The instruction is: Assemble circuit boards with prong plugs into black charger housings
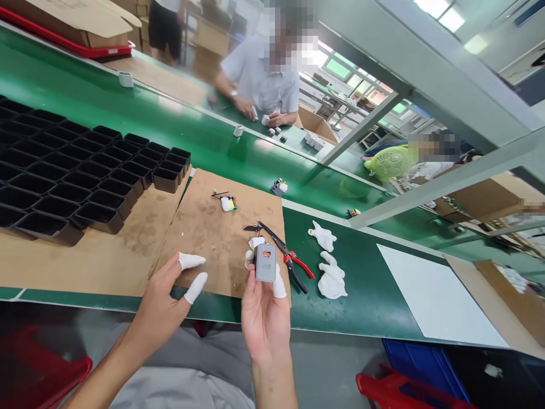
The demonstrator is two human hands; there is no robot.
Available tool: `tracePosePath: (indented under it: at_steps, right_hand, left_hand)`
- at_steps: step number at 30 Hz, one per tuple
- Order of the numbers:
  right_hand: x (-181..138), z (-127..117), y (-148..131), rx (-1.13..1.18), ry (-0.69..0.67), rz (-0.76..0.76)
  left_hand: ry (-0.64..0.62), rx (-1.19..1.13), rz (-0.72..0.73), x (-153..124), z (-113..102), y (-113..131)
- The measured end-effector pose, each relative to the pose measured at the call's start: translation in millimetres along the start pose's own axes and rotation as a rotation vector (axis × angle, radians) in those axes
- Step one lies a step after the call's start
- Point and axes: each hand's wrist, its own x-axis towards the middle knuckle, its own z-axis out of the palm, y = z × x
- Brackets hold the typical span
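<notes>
My right hand (264,311) holds a small grey plastic box (265,262) upright, palm towards me, with white finger cots on thumb and fingertips. An orange part shows in the box's open top. My left hand (164,298) hovers to the left over the brown board (204,238), fingers spread, white cots on two fingertips, holding nothing. Red-handled pliers (289,258) lie just behind the box. A small white part with coloured wires (228,203) rests farther back on the board.
A black compartment tray (76,170) fills the left. Two white gloves (330,264) lie on the green belt (357,307) to the right, beside a white sheet (430,295). Across the belt a person's hands work on small parts (264,116). A grey metal frame (426,74) crosses above.
</notes>
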Motion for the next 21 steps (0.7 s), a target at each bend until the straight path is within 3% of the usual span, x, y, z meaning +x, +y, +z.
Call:
tracePosePath:
  at_steps: [10, 21]
  right_hand:
    - [-3.3, -4.1, 3.4, -0.019, -0.111, 0.044]
    - [3.8, -12.7, 5.8, -0.06, -0.068, 0.032]
  left_hand:
    - [0.005, 0.032, 0.049, 0.9, 0.2, 2.9]
    - [0.001, 0.063, 0.076, -0.7, 1.9, 2.3]
